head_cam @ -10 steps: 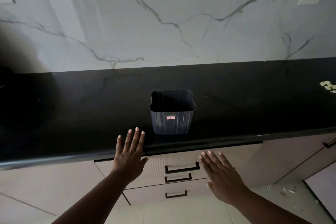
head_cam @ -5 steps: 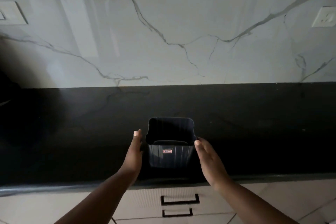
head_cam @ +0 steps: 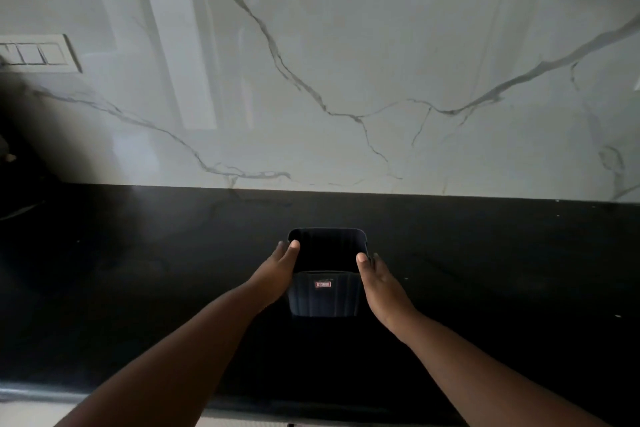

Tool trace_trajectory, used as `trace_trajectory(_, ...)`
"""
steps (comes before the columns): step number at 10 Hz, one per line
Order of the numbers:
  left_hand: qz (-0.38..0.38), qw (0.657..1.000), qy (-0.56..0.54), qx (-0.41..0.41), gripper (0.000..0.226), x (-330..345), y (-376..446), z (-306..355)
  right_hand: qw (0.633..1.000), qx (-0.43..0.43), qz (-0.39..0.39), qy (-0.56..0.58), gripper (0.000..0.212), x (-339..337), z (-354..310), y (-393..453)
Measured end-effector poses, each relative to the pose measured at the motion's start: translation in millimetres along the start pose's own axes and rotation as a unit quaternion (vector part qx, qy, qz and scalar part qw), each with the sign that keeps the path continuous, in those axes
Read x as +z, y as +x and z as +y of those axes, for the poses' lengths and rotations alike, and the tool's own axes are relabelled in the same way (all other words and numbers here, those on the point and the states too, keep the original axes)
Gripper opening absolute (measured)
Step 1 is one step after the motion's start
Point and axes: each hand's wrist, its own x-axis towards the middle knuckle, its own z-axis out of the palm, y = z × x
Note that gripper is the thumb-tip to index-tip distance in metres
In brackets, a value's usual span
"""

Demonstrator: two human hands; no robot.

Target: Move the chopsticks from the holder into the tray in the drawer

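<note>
While hands [head_cam: 327, 274] flank it, holder [head_cam: 325, 298] between

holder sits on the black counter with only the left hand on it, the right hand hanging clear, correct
Not quite: in the head view both hands are on the dark holder on the black counter, the left hand and the right hand at its sides.
</note>
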Motion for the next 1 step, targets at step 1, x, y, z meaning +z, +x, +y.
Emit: trace_trajectory(1, 0.093, 0.985, 0.139, 0.050, 0.079, -9.2, -4.1, 15.5, 0.987, -0.056, 0.111, -0.098, 0.081, -13.6, -13.6, -4.6)
